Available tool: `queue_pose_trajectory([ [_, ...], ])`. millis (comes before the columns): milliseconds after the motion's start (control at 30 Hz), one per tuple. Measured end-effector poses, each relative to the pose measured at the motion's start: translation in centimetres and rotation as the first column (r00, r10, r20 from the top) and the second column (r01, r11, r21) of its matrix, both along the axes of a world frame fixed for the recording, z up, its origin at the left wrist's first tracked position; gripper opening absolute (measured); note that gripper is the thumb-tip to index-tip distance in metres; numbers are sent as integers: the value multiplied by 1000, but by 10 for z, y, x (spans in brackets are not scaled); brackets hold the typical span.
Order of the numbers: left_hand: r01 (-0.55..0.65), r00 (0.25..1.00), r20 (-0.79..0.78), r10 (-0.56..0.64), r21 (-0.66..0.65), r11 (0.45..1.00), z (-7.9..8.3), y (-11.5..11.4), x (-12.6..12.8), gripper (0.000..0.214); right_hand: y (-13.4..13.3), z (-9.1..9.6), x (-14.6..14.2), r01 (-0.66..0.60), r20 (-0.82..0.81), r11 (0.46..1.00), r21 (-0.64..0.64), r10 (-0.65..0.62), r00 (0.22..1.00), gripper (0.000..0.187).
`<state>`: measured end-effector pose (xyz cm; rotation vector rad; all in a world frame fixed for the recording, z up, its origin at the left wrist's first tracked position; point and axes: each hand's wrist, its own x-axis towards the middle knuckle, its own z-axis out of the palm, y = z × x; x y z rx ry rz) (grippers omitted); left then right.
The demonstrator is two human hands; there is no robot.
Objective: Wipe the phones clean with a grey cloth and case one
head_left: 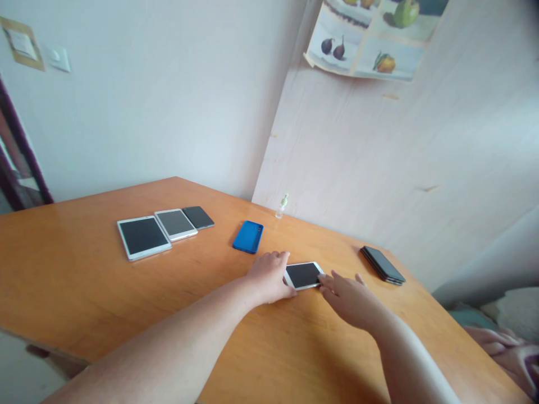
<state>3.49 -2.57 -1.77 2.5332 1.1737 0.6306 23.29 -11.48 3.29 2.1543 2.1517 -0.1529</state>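
Holds the left end of a white smartphone (304, 275) in the left hand (269, 277), curled part-way closed, with thumb at the near edge and fingers at the far one. Touches the phone's right end with fingertips of the right hand (346, 297), palm open and fingers outstretched, loosely spread. Has the phone face up between both hands, dark screen framed in white, at the middle of a wooden counter (269, 359).

Just beyond the left hand, flat on the counter: a blue phone case (248, 237), with a raised rim around a shallow blue bed. Well over to the right, near the counter's edge: a stack of black smartphones (382, 265). Over to the left, in a slanting row, side by side: a large white tablet (144, 237), a smaller white tablet (176, 224) and a dark gray smartphone (198, 217).

Toward the back, standing near the wall panel (357, 151): a clear pump bottle (282, 207) with a pale green top, too small in view for telling its contents. Higher up, on the panel: a fruit poster (377, 42).
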Motion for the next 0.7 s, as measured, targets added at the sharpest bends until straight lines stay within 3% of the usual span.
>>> queue_pose_trajectory([
  [100,1,1000,-5,-1,3,1000,2,-1,-1,74,-9,5,-19,-220,-121,975,-13,217,969,44],
  [167,3,1000,-13,-3,11,1000,3,-2,-1,70,-10,6,-21,-278,-161,960,-23,271,949,44],
  [367,2,1000,-20,-2,29,1000,3,-1,0,69,3,-2,3,6,38,999,45,-8,999,43],
  [433,5,1000,-22,-4,32,999,2,-1,0,67,1,-2,-5,-51,20,996,68,49,999,43],
  [567,16,1000,-4,-16,46,999,0,0,0,63,-6,-2,-26,-304,-126,950,69,310,942,42],
  [633,17,1000,-1,-17,43,999,0,-1,0,61,-3,-4,-23,-273,-131,961,54,277,952,42],
  [700,13,1000,-7,-13,33,999,0,-1,0,60,3,-8,-12,-119,-56,991,57,122,991,43],
])
